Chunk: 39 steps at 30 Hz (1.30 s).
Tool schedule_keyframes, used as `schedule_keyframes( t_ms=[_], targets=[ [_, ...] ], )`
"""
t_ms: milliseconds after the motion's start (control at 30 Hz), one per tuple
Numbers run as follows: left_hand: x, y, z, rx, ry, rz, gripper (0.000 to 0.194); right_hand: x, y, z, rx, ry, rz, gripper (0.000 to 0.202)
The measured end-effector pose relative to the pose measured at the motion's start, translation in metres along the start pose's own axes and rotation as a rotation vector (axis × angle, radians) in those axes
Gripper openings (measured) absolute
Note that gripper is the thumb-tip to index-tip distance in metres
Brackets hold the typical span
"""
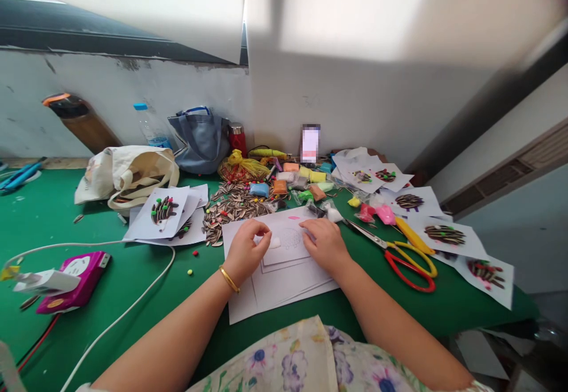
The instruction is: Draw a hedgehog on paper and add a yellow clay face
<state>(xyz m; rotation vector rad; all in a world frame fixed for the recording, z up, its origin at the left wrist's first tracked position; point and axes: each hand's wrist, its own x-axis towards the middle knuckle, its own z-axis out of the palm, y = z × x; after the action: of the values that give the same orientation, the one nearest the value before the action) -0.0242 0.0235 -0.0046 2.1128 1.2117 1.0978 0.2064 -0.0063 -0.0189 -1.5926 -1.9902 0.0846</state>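
– Two bare hands over one landmark, the paper (284, 290): how are they placed?
– Left hand (245, 251) at its left half, thumb and forefinger curved toward each other; whether they pinch anything cannot be told. Right hand (327, 244) at its right half, fingers bent and close together, thumb a little apart.
– And between them?
– On the top sheet of the paper, a round outline drawing (291, 239), with a white piece (274, 242) beside the left thumb and a pink spot (293, 217) above.
– What surrounds the paper?
– Seeds (239, 201), heaped just beyond its upper left edge; clay packets (318, 176) behind it; scissors (376, 239), blades parted, to its right. Seed-covered cards (445, 234) lie farther right of it, others at its left.
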Motion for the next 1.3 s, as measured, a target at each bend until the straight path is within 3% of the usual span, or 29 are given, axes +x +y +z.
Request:
schedule_keyframes(
  t_ms=[233,400,567,700,833,1000,1167,1300],
  targets=[
    [0.001,-0.003,0.001,-0.002,-0.047,-0.017,0.02,-0.002,0.007,0.0,0.009,-0.052,-0.005,0.017],
    [0.001,-0.006,0.003,0.022,-0.034,-0.019,0.008,-0.001,0.005,0.003,0.016,-0.023,-0.013,0.016],
    [0.002,-0.007,0.004,0.027,-0.059,-0.011,0.021,0.0,0.007,0.008,0.033,-0.039,-0.016,0.017],
    [0.002,-0.008,0.003,0.027,-0.051,0.012,0.006,0.002,0.008,0.01,0.053,-0.057,0.004,0.016],
    [0.003,-0.009,0.004,0.027,-0.091,0.028,0.015,0.003,0.007,0.01,0.062,-0.064,0.016,0.015],
    [0.003,-0.007,0.004,0.077,-0.068,0.024,0.007,0.003,0.006,0.01,0.061,-0.058,0.024,0.016],
    [0.002,-0.007,0.004,0.119,-0.137,0.044,0.015,0.004,0.007,0.01,0.053,-0.061,0.015,0.015],
    [0.002,-0.008,0.005,0.161,-0.15,0.038,0.007,0.004,0.007,0.011,0.052,-0.059,0.019,0.015]
  ],
)
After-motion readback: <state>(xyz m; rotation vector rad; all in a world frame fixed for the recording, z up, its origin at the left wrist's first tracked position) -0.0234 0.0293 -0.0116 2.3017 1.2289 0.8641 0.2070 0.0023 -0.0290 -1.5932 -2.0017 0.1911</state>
